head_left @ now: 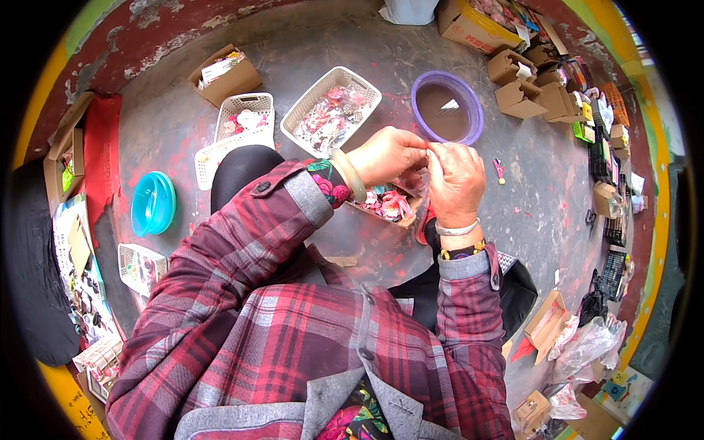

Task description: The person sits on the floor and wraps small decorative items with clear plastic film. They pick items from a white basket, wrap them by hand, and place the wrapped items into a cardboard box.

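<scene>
Fingertips: the left hand (385, 155) and right hand (458, 183) meet tip to tip, each with thumb and fingers pressed together in a pinch; whatever lies between them is too small to make out. Two hands on one spot probably serve to steady something tiny.
Flowers: one heap of pink, red and white flowers (396, 204), just below the hands in one open box (408, 221); the blooms overlap too much to count. The box likely sits there for easy reach.
Bangles: two, a pale bangle (347, 176) on the left wrist and a silver bangle (457, 229) on the right.
White baskets: one large basket (298, 139) of clear-bagged pieces ahead; two smaller ones beside it, an upper basket (222, 121) and a lower basket (207, 165), perhaps apart to keep kinds separate.
Purple basin: one basin (415, 99), beyond the right hand, seemingly holding water.
Teal bowls: apparently two bowls (139, 205), nested, perhaps to save room, at far left.
Pink tool: one small tool (499, 170), lying on the floor (543, 242) right of the hands.
Cardboard boxes: several boxes (519, 100) crowd the right, too overlapped to count.
</scene>
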### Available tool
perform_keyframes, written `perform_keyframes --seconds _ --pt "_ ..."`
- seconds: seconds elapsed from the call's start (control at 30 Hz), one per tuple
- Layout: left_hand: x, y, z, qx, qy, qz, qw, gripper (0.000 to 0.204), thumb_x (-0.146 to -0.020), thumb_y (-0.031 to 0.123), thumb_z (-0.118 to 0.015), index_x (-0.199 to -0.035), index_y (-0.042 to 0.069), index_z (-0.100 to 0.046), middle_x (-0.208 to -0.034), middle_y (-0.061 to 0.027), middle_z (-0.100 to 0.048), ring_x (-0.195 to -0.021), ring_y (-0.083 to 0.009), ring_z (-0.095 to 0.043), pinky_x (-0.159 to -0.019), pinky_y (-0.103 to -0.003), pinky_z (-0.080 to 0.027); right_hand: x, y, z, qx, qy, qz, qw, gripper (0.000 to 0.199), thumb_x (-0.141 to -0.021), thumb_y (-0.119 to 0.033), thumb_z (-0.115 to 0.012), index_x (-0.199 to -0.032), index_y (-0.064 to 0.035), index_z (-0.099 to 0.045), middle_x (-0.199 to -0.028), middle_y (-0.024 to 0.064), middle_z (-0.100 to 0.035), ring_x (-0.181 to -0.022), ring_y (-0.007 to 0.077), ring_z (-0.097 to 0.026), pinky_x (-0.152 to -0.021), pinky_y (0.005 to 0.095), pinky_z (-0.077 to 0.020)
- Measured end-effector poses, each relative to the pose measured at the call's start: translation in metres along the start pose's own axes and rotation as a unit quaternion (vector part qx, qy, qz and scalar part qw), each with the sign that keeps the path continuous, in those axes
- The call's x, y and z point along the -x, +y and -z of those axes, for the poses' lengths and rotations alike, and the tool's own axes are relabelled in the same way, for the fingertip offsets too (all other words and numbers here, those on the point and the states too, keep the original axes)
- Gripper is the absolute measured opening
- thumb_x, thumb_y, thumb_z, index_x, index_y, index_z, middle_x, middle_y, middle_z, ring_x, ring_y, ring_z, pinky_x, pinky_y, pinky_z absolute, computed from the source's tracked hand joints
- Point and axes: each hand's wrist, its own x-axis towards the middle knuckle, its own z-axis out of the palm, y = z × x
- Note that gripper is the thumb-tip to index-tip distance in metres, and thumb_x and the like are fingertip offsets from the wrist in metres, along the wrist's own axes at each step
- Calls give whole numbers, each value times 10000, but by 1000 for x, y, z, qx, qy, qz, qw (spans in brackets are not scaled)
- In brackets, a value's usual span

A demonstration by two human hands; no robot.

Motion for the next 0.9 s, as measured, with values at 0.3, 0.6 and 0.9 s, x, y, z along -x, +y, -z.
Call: perform_keyframes --seconds 0.3,0.6,0.9 --pt "6 0 -1 -334 25 -132 933 210 -854 96 -533 -1000 -36 -606 -791 -161 -650 -716 -172 -635 -662 -295 -506 -4 -9 6 117 -50 78 989 34 -698 -112 -595 -710 -81 -590 -745 37 -568 -734 219 -540 -670 348 -405" --pt "2 3 0 -191 -15 -69 979 230 -886 101 -508 -1041 -44 -594 -908 -133 -645 -817 -175 -626 -727 -286 -525 -5 13 14 -275 -27 -254 927 36 -701 -13 -621 -717 -44 -620 -703 6 -588 -661 106 -550 -624 241 -428" --pt "6 15 4 88 -14 41 995 256 -892 124 -508 -1068 -54 -565 -978 -130 -608 -885 -182 -606 -776 -286 -527 1 72 36 -577 8 -452 680 116 -763 -34 -645 -869 8 -621 -740 37 -612 -645 115 -553 -648 239 -444"
